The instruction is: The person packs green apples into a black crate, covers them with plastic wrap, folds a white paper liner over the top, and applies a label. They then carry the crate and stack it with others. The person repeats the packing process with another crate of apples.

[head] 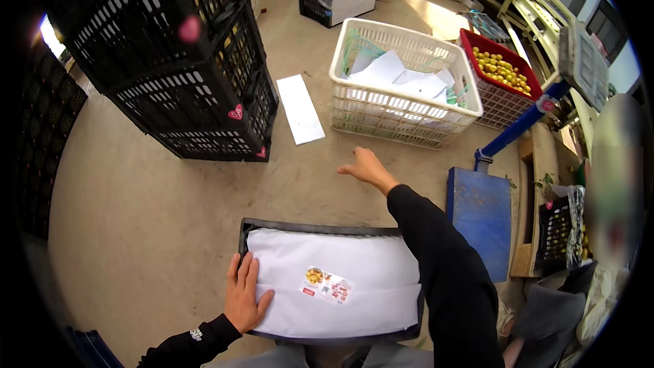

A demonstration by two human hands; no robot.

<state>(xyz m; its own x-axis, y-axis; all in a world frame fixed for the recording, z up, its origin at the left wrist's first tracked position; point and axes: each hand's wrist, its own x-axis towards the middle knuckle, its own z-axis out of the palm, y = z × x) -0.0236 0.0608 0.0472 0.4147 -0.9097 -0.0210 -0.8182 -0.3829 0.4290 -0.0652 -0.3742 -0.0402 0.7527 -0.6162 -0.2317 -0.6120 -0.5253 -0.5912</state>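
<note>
Before me is a black plastic crate [327,225], its contents covered by white paper [332,250] folded over from two sides. A printed card or label [326,284] with a picture of fruit lies at the paper's middle. My left hand [245,294] rests flat on the paper at the crate's left end, fingers slightly apart. Beyond the crate, my right hand [367,167] is stretched out over the floor with thumb and fingers apart, holding nothing. It is between the crate and a white plastic basket [403,107] that holds white paper sheets [398,72] and green material.
Stacked black crates [204,97] stand at upper left, beside a white sheet [300,109] on the floor. A red crate of yellow fruit [503,72] stands behind the basket. At right are a blue platform scale [480,220], a wooden frame [522,260] and a blurred person [613,184].
</note>
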